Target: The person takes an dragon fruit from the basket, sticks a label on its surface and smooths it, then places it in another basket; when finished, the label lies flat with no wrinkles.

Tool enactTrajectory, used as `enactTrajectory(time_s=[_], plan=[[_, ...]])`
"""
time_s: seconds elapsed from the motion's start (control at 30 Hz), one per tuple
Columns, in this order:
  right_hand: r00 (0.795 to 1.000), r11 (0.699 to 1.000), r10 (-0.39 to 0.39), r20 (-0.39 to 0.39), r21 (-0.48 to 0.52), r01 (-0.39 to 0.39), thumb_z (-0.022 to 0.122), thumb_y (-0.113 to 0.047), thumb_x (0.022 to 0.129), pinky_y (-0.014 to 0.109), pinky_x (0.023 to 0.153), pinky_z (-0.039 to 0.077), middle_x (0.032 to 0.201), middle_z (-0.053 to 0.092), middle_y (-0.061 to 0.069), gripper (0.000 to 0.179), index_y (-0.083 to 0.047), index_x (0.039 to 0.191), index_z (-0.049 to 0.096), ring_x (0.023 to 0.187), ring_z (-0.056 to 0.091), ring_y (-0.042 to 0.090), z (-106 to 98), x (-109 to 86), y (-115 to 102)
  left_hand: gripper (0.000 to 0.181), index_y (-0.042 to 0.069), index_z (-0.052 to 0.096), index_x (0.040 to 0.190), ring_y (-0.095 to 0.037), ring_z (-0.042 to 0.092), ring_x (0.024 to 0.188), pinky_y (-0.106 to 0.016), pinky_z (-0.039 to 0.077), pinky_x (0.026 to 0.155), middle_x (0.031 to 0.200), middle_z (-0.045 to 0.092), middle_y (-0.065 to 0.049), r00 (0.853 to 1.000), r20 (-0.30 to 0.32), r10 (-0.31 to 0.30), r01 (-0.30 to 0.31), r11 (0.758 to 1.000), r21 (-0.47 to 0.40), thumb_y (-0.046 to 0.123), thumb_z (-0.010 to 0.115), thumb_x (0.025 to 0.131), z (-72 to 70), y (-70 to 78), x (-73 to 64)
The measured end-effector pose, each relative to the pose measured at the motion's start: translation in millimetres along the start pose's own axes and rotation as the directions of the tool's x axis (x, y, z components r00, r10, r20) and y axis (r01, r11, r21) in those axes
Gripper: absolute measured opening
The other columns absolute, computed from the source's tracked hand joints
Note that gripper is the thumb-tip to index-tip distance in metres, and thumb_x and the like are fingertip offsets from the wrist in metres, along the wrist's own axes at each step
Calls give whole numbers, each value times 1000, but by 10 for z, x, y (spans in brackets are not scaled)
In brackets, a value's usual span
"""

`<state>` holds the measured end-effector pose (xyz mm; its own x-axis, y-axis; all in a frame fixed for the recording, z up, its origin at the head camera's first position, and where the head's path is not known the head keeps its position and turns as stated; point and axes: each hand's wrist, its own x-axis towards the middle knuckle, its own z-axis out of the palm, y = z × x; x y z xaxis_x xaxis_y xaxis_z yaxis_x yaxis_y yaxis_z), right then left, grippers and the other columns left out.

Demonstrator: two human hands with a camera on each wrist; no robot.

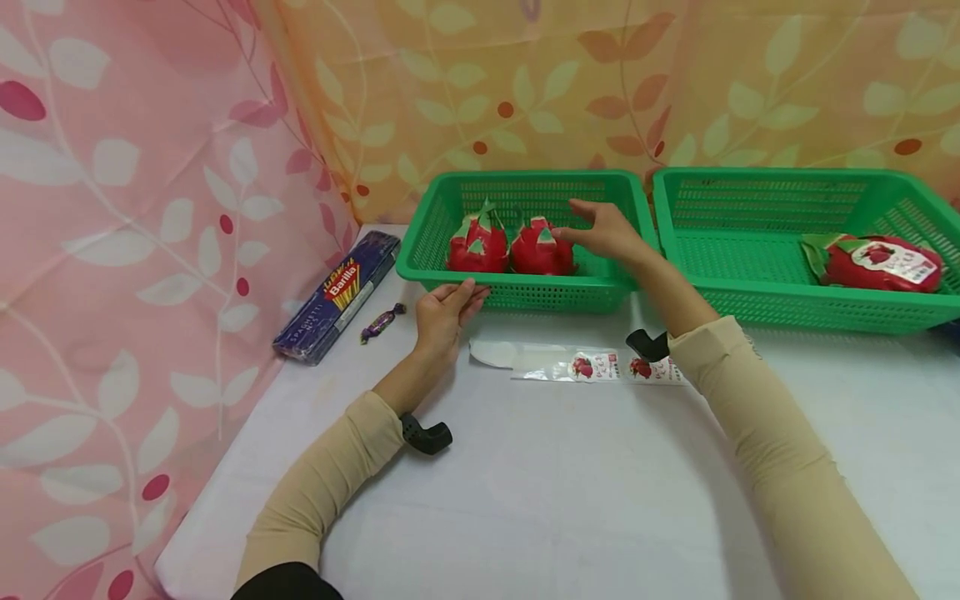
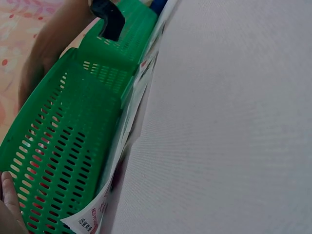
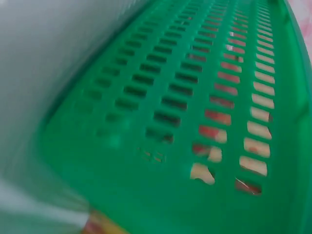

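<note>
Green plastic forms the perforated basket, its front rim pinched by the left hand; inside sit a round red dragon fruit with long green scales, then a shorter-tipped red dragon fruit; beside it, the right hand, fingers parted, grips nothing.

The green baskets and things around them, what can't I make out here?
Head view: bottoms of two dragon fruits, hidden by the front wall of the left basket.
Head view: part of the label strip, under the right sleeve.
Head view: dark blue thing, cut off by right edge.
Right wrist view: reddish patch, blurred, cut by the bottom edge.
</note>
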<state>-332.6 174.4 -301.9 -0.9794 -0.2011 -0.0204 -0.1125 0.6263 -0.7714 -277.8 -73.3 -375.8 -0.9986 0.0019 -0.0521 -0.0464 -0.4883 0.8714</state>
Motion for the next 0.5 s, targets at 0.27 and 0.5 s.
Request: enactTrajectory(time_s=[0.27,0.5], plan=[[998,998,65,6,20,-65,61,-34,88,47,112,27,151,23,13,75,-7,146,22,139,21,31,214,165,-77,6,2,62,89,-12,70,74,-20,56,70,75,72,-2,1000,0,6,-6,1000,10,8,61,87,-5,-19,1],[994,992,102,31,-78,-99,63,-34,86,46,105,37,148,27,18,77,-7,145,23,134,30,34,326,285,-85,7,2,62,91,-11,70,74,-20,56,70,75,72,-2,1000,11,15,-15,1000,13,9,61,87,-17,-27,12]])
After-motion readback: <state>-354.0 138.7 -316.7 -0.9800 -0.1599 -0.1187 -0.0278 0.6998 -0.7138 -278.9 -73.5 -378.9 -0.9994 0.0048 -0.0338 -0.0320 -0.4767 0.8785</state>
